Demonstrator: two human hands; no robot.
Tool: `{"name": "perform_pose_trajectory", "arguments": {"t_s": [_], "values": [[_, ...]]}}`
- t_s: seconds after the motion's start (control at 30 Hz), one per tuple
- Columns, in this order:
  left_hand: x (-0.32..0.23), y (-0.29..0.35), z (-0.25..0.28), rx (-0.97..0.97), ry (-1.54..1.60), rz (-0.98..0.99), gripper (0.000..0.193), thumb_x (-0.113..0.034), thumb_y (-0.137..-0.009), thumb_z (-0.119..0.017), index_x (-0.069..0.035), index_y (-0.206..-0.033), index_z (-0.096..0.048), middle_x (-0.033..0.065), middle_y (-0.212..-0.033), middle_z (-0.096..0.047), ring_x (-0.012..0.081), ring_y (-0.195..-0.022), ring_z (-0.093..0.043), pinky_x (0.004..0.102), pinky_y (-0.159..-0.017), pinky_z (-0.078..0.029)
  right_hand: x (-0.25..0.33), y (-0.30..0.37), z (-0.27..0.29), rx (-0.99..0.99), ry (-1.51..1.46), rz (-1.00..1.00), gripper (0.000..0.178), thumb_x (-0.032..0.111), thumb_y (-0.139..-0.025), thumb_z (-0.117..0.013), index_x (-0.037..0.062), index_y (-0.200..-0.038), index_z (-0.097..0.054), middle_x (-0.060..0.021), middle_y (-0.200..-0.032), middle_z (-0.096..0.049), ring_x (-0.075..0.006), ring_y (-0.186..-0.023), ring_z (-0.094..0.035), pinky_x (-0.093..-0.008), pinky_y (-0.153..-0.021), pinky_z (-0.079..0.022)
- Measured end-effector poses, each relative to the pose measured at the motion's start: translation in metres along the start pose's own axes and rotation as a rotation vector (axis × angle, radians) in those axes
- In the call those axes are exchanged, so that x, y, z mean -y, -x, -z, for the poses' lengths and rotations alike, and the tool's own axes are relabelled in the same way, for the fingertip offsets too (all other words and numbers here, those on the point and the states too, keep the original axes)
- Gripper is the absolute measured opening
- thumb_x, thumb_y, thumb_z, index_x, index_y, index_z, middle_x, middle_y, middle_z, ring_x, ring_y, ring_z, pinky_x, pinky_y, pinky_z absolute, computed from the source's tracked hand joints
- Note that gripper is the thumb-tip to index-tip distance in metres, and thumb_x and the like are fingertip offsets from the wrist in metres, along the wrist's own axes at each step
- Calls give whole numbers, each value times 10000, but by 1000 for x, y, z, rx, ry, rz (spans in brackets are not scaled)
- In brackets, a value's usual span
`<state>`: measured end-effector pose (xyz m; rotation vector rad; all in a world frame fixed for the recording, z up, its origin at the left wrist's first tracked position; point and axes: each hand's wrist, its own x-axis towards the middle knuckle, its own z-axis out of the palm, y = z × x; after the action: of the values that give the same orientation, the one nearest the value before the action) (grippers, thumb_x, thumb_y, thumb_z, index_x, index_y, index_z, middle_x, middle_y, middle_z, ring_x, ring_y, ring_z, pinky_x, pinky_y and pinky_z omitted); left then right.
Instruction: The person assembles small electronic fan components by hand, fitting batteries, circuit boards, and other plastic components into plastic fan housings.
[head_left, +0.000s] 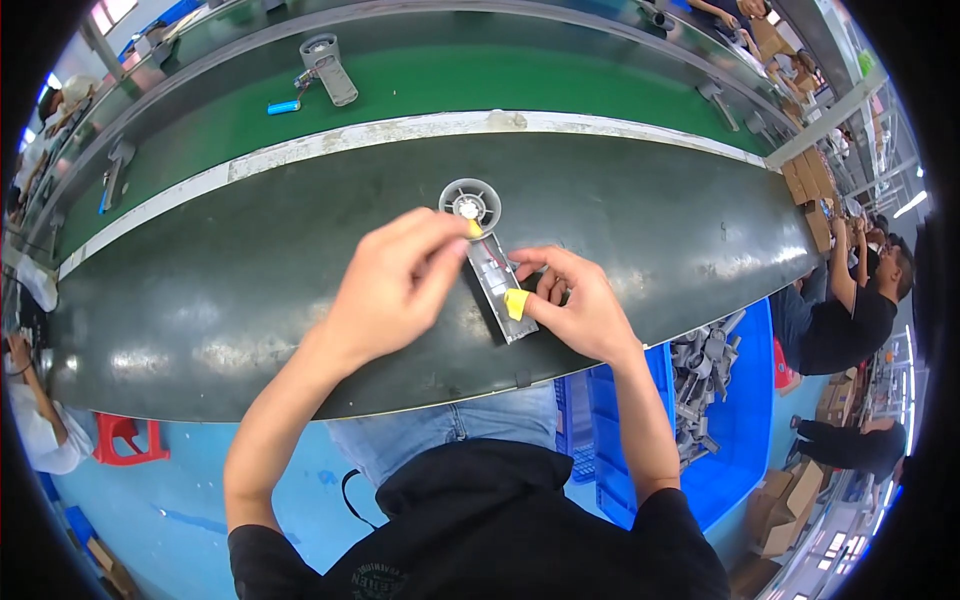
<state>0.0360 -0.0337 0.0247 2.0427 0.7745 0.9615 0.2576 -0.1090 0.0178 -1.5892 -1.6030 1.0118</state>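
Observation:
On the dark work surface lies a grey handheld fan housing (489, 281), its round, spoked head pointing away from me and its handle toward me. The handle's inside faces up, with a thin red wire along it. My left hand (402, 272) hovers over the neck of the housing, thumb and forefinger drawn together; what they pinch is too small to make out. Yellow tape wraps that forefinger's tip. My right hand (578, 302) grips the handle's right edge, its yellow-taped thumb on the lower part and its fingers along the side.
Beyond a white rail (380, 130), a green conveyor belt (430, 85) carries another grey fan housing (332, 78) with a blue battery cell (284, 107). A blue bin (745, 400) of grey parts stands at my right. A red stool (130, 440) is lower left. Other people work on both sides.

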Motion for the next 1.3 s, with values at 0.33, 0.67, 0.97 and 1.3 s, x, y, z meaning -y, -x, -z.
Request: {"name": "perform_pose_trajectory", "arguments": {"t_s": [0.33, 0.67, 0.97, 1.3], "values": [[6, -5, -31, 123, -541, -334, 175, -186, -809, -720, -79, -921, -638, 66, -770, -541, 277, -612, -584, 380, -576, -484, -6, 4, -13, 29, -232, -41, 456, -46, -761, -619, -21, -1214, -581, -70, -973, -690, -59, -728, -604, -219, -616, -458], [7, 7, -8, 33, -309, -30, 77, -63, -826, -690, -22, -875, -645, 77, -749, -589, 203, -602, -577, 314, -556, -452, 2, -13, -20, -173, -62, 214, 304, -65, -775, -588, 21, -1042, -705, -86, -1016, -674, -48, -576, -515, -213, -545, -420], [11, 11, -8, -135, -67, 94, 74, -5, -849, -663, 19, -918, -652, 83, -729, -580, 140, -597, -536, 259, -541, -411, 2, -35, -54, -305, 108, 469, 246, -2, -807, -672, 43, -1047, -701, -56, -984, -688, -81, -542, -549, -240, -473, -430], [21, 13, -17, -174, -158, 75, 81, 4, -874, -626, 20, -953, -627, 99, -783, -568, 200, -623, -570, 314, -560, -458, -8, -44, -59, -450, 344, 606, 233, 5, -725, -715, 73, -948, -704, -25, -905, -637, -92, -532, -548, -244, -467, -440]]}}
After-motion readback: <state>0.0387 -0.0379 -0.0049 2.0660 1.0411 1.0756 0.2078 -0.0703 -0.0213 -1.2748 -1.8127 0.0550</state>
